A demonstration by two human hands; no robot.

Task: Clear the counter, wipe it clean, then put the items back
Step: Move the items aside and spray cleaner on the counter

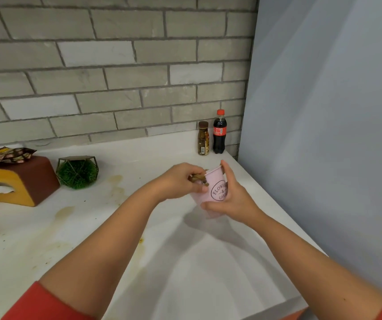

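Gripping pink pot (211, 182): left hand (180, 181) curled at rim, right hand (233, 199) fingers (226, 174) wrapped round side.

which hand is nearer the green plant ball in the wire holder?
Left. The left hand grips the handle of the pink pot, to the right of the green plant. The right hand holds the pot's other side, farther right.
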